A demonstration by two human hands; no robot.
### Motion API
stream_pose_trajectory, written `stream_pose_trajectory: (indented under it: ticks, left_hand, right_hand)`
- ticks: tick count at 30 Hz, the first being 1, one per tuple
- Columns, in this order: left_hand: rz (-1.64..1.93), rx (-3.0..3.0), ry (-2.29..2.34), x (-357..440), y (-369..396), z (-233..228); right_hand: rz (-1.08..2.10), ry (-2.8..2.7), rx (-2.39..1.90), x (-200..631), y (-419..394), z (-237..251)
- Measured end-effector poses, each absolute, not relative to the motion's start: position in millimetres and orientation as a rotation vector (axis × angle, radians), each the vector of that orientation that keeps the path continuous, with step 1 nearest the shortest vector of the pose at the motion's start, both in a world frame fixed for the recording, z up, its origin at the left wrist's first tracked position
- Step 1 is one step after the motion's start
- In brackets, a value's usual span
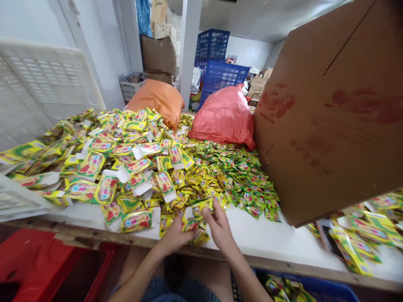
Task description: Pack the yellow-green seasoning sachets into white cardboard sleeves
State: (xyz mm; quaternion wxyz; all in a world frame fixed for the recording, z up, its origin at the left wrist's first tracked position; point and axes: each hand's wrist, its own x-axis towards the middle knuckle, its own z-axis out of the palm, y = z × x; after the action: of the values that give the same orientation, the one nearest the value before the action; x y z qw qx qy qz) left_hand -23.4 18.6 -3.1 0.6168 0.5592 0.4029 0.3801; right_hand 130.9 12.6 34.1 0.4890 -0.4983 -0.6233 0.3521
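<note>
Both forearms rise from the bottom centre of the frame to the near edge of the white table (261, 239), where the left hand (174, 237) is curled shut around a small bunch of yellow-green sachets (192, 226), and the right hand (220, 226) pinches the top of the same bunch between thumb and fingertips, its other fingers loosely bent. That bunch sits just at the table edge, touching the near fringe of the loose sachet pile (233, 176), which spreads across the middle of the frame. Flat printed cartons (103, 167) lie heaped at centre left, overlapping the sachets. A large cardboard box (330, 117) fills the upper right, tilted over the table. Behind the pile, an orange sack (157, 98) and a red sack (225, 115) rest side by side, with blue crates (220, 71) beyond them. Squaring the sachets' edges against one another, with a firm left grip, would likely keep the bunch from fanning out or slipping off the edge.
</note>
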Motion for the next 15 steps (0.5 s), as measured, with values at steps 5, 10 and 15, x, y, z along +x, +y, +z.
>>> stream_pose_trajectory:
  ticks: [5, 10, 15]
  left_hand:
    - [0.853, 1.31, 0.921, -29, 18, -3]
    - [0.827, 1.3, 0.873, -30, 21, -10]
    - [0.84, 1.325, 0.916, -29, 23, -12]
  right_hand:
    - [0.605, -1.911, -1.194, 128, 25, 47]
    - [0.578, -2.152, -1.318, 136, 28, 61]
    - [0.428, -2.203, -1.468, 117, 29, 68]
